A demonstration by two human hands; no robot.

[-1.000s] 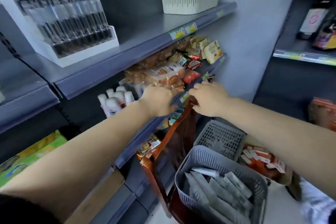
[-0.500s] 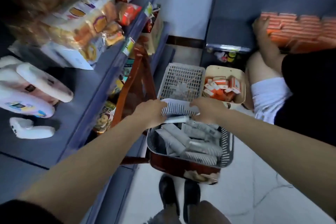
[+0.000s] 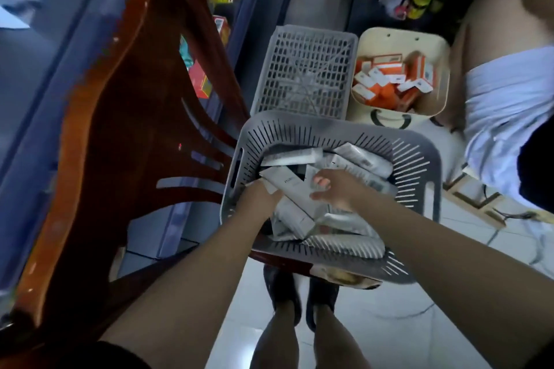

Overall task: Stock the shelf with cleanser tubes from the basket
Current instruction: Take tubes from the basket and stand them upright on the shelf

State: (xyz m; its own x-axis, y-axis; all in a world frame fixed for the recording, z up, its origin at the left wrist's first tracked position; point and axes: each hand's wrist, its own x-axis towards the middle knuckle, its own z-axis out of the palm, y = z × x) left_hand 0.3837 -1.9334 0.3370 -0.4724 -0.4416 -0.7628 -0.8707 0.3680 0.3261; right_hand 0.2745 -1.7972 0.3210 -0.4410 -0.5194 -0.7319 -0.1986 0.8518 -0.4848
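Grey-white cleanser tubes (image 3: 302,216) lie heaped every which way in the grey slotted basket (image 3: 419,165), which sits on the seat of a brown chair (image 3: 144,117), raised, it seems, so the person can reach in without stooping to the floor. Both hands are down among the tubes. The right hand (image 3: 338,192) has its thumb and fingers curled round the lower end of one tube (image 3: 287,184) that lies slantwise on top of the heap, a loose half-closed hold. The left hand (image 3: 260,198) is pushed in beside it with the fingers buried under the tubes, so whether it grips anything cannot be told; it may be gathering several at once to save trips.

Beyond the basket an upturned grey crate (image 3: 302,75) rests on the floor, and just beside it a cream tub (image 3: 434,48) holds orange and white boxes. The shelf (image 3: 60,48) runs along the left, blurred, close enough for a short carry. Another person's leg (image 3: 503,105) shows at the right edge.
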